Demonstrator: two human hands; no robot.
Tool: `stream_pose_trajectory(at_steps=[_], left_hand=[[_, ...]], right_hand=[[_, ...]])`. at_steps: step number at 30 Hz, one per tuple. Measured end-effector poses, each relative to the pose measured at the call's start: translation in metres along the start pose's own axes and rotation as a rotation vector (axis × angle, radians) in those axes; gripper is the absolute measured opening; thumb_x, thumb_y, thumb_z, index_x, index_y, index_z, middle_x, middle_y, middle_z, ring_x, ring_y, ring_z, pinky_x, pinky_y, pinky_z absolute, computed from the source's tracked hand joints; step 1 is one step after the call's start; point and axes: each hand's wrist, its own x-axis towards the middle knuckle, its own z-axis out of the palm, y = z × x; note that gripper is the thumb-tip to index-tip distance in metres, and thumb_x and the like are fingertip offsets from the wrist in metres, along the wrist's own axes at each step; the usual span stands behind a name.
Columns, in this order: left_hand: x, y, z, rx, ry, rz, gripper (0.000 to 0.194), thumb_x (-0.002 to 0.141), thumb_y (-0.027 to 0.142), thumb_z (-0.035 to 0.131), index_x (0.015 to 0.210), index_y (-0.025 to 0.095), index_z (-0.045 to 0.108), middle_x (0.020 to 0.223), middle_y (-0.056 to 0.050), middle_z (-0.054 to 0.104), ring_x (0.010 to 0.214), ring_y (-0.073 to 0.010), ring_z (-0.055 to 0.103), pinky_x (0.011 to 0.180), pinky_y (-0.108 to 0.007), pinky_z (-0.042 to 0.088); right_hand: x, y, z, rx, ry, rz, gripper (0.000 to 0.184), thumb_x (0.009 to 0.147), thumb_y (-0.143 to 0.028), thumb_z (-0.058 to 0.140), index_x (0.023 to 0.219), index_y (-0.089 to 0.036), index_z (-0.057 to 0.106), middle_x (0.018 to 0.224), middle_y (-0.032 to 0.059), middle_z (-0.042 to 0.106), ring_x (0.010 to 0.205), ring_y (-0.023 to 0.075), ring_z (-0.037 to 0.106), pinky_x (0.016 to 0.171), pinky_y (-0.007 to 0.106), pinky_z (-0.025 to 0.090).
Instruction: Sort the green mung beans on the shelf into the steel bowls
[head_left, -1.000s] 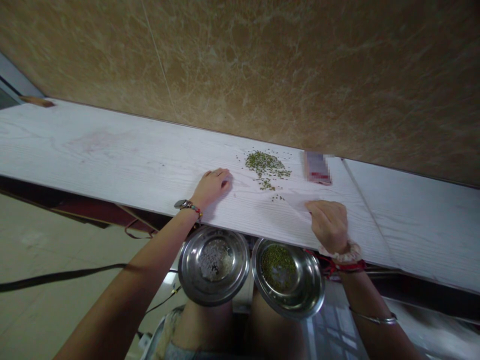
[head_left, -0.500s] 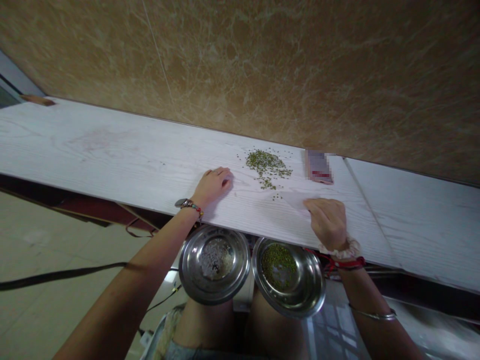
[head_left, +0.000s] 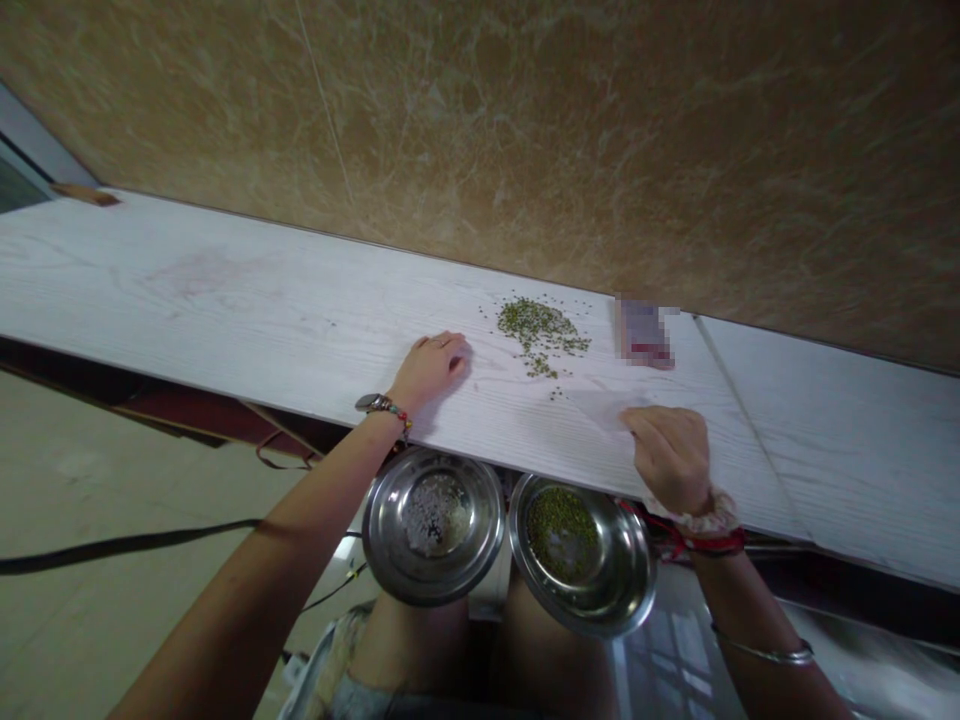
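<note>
A loose patch of green mung beans (head_left: 534, 322) lies on the white wood-grain tabletop (head_left: 315, 300), with a few strays toward the front. Just left of the beans, my left hand (head_left: 429, 370) rests on the surface, fingers loosely bent and thumb apart, holding nothing I can see. My right hand (head_left: 671, 450) is closed at the front right of the beans. From its fingertips a thin, pale, see-through sheet (head_left: 596, 405) seems to stick out toward the beans; its outline is faint.
Below the table edge, a steel bowl (head_left: 375, 570) with whitish bits and a steel bowl (head_left: 637, 600) with green beans sit over my knees. A blurred-out phone-like object (head_left: 643, 335) lies by the marbled wall (head_left: 480, 130). A black cable (head_left: 127, 540) crosses at left.
My right hand has shifted slightly right and nearer to me, away from the beans. The left hand stays in place. The whole view has drifted a little.
</note>
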Motion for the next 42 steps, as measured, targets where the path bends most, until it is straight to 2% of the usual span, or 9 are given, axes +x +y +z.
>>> stream_pose_trajectory(at_steps=[5, 11, 16, 20, 23, 28, 35, 42], left_hand=[[0.0, -0.002, 0.002, -0.003, 0.032, 0.021, 0.034, 0.092, 0.021, 0.043, 0.122, 0.017, 0.06, 0.13, -0.01, 0.064, 0.118, -0.0226, 0.059, 0.103, -0.04, 0.044], [0.0, -0.003, 0.001, -0.01, 0.014, 0.018, 0.035, 0.092, 0.021, 0.042, 0.122, 0.014, 0.059, 0.129, -0.012, 0.063, 0.117, -0.024, 0.06, 0.102, -0.041, 0.044], [0.001, -0.004, 0.002, -0.017, 0.029, 0.032, 0.033, 0.092, 0.021, 0.043, 0.121, 0.018, 0.059, 0.13, -0.01, 0.063, 0.117, -0.0226, 0.059, 0.101, -0.04, 0.044], [0.0, -0.003, 0.001, -0.021, 0.006, 0.017, 0.035, 0.092, 0.021, 0.042, 0.121, 0.013, 0.059, 0.13, -0.013, 0.062, 0.118, -0.0244, 0.059, 0.103, -0.041, 0.043], [0.0, -0.002, 0.001, -0.021, 0.008, 0.018, 0.034, 0.092, 0.021, 0.041, 0.119, 0.014, 0.06, 0.131, -0.013, 0.062, 0.119, -0.0244, 0.058, 0.103, -0.041, 0.043], [0.0, -0.004, 0.002, -0.014, 0.029, 0.027, 0.032, 0.092, 0.02, 0.043, 0.119, 0.017, 0.061, 0.13, -0.011, 0.063, 0.118, -0.0232, 0.059, 0.102, -0.041, 0.044], [0.0, -0.001, 0.0, -0.014, 0.016, 0.01, 0.034, 0.092, 0.02, 0.042, 0.12, 0.015, 0.06, 0.13, -0.012, 0.063, 0.118, -0.024, 0.059, 0.103, -0.041, 0.044], [0.0, -0.003, 0.001, -0.021, 0.019, 0.016, 0.034, 0.092, 0.021, 0.042, 0.12, 0.017, 0.059, 0.13, -0.011, 0.063, 0.118, -0.0235, 0.059, 0.103, -0.041, 0.043]], right_hand=[[0.001, -0.002, -0.002, 0.004, -0.01, -0.006, 0.032, 0.079, 0.004, 0.053, 0.097, -0.021, 0.062, 0.08, 0.0024, 0.073, 0.077, 0.0156, 0.066, 0.075, 0.03, 0.044], [0.002, -0.003, 0.001, -0.026, -0.017, 0.042, 0.031, 0.083, 0.0, 0.05, 0.099, -0.023, 0.063, 0.081, 0.0015, 0.073, 0.077, 0.016, 0.066, 0.076, 0.031, 0.044], [0.001, -0.006, -0.007, 0.048, -0.064, 0.036, 0.036, 0.081, 0.0, 0.05, 0.103, -0.025, 0.064, 0.083, 0.0008, 0.074, 0.08, 0.0158, 0.067, 0.077, 0.032, 0.045], [0.006, -0.005, -0.012, 0.01, -0.037, 0.017, 0.034, 0.08, 0.001, 0.052, 0.102, -0.023, 0.063, 0.082, 0.0015, 0.073, 0.079, 0.0159, 0.065, 0.077, 0.031, 0.045], [0.014, -0.002, -0.009, -0.053, -0.01, 0.012, 0.03, 0.081, 0.001, 0.052, 0.099, -0.021, 0.062, 0.079, 0.0021, 0.072, 0.078, 0.0161, 0.064, 0.075, 0.031, 0.043], [0.022, -0.001, 0.002, -0.026, -0.041, -0.005, 0.028, 0.084, -0.002, 0.05, 0.098, -0.022, 0.063, 0.081, 0.0018, 0.073, 0.079, 0.016, 0.065, 0.076, 0.031, 0.043], [0.019, 0.001, 0.006, -0.029, -0.062, -0.013, 0.031, 0.084, -0.001, 0.049, 0.099, -0.024, 0.064, 0.081, 0.0016, 0.073, 0.078, 0.0157, 0.065, 0.078, 0.032, 0.044], [0.017, 0.003, 0.005, 0.004, -0.053, 0.046, 0.033, 0.084, -0.003, 0.049, 0.103, -0.024, 0.065, 0.081, 0.0017, 0.073, 0.081, 0.0163, 0.064, 0.079, 0.033, 0.042]])
